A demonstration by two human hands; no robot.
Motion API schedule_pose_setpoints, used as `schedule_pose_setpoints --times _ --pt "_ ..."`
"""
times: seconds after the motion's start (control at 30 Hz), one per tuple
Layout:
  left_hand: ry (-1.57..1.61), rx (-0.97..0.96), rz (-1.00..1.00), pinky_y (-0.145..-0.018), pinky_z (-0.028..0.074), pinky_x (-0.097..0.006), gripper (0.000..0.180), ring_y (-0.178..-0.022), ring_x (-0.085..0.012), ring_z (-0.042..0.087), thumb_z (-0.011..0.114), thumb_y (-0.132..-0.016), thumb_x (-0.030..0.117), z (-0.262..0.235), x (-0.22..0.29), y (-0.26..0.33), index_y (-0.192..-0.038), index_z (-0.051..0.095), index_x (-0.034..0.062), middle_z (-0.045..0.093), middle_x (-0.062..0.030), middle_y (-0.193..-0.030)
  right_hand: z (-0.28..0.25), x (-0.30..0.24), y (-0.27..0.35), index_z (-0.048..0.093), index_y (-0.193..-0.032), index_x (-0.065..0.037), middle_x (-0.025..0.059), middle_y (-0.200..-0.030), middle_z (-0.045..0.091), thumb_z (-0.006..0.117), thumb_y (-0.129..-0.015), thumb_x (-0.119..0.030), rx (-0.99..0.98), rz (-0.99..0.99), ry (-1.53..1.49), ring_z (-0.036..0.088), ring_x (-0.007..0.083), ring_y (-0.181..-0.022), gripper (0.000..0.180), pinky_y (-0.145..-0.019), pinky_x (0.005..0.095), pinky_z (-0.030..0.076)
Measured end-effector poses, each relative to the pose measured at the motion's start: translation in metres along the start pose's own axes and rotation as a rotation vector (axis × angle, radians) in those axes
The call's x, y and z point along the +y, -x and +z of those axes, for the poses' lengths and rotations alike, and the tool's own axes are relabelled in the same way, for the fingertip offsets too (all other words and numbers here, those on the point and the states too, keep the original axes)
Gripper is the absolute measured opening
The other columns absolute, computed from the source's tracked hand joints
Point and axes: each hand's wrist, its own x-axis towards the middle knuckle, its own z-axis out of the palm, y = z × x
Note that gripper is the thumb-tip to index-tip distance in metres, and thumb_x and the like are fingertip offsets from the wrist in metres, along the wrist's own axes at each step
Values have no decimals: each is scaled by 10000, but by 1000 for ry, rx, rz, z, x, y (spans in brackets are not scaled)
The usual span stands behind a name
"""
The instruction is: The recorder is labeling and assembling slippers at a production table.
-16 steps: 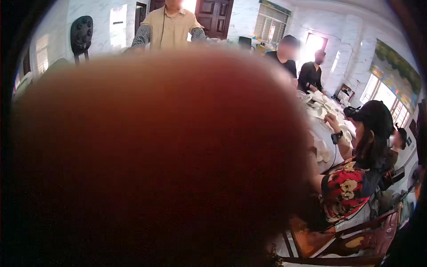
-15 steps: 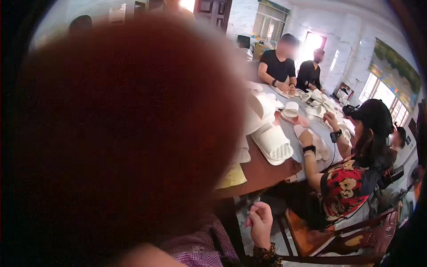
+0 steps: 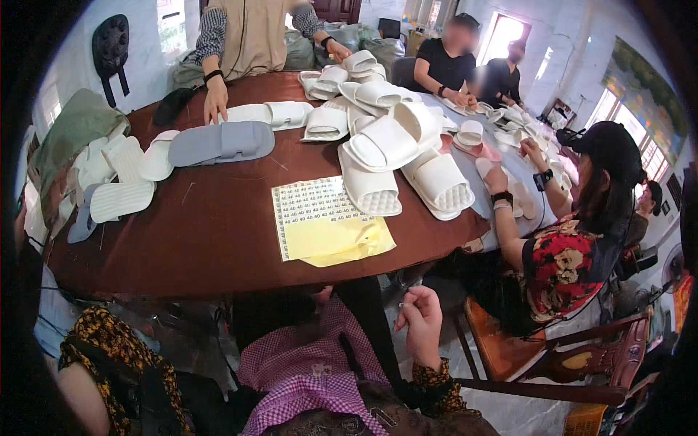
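Note:
My right hand (image 3: 420, 320) is above my lap, just off the table's near edge, with its fingers curled together; whatever is in them is too small to name. My left hand is out of sight; only my left sleeve (image 3: 120, 349), yellow and black, and some bare arm show at the lower left. On the brown table (image 3: 218, 240) in front of me lies a sheet of number stickers (image 3: 305, 203) with a yellow backing (image 3: 342, 243). Beyond it are a heap of white slippers (image 3: 389, 138) and a grey slipper (image 3: 222, 142).
Several white slippers (image 3: 120, 200) lie at the table's left end beside a green bag (image 3: 73, 131). Across the table, a co-worker's hand (image 3: 216, 102) touches a white slipper. Another person in a flowered shirt (image 3: 567, 291) sits at my right, near a wooden chair (image 3: 582, 363).
A large dark blur that covered the left and middle has gone, uncovering the table, slippers and sticker sheet. My right hand appears slightly higher in the picture, its fingers still curled.

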Motion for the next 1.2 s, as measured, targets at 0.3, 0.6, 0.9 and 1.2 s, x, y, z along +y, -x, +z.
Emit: schedule_pose_setpoints --times 0.3,0.6,0.9,1.2 --pt "-29 118 30 -961 403 -428 246 -1018 -261 548 487 -927 169 -5 17 16 -1112 548 18 589 -107 -1089 1 -1 13 478 -1062 -35 37 -831 502 472 -824 89 4 33 34 485 93 -550 269 -441 229 446" --pt "-150 299 67 -974 398 -438 272 -1037 -271 545 476 -930 158 -27 64 52 -1146 542 6 589 -116 -1110 19 -18 12 467 -1069 -35 44 -819 494 449 -852 87 -54 0 -49 475 98 -543 249 -471 244 447" --pt "-159 363 20 -986 393 -448 298 -1057 -282 541 465 -934 146 -55 53 53 -1180 536 -6 589 -126 -1131 33 -26 1 470 -1069 -28 47 -837 493 428 -860 88 -66 -46 -29 467 90 -529 242 -466 235 442" --pt "-311 734 -721 -860 438 -441 258 -988 -268 543 591 -885 279 -190 -86 64 -1055 587 85 583 -67 -1048 38 -46 -23 455 -1079 -33 53 -886 523 444 -866 72 -162 -81 -126 462 84 -513 238 -458 239 441"
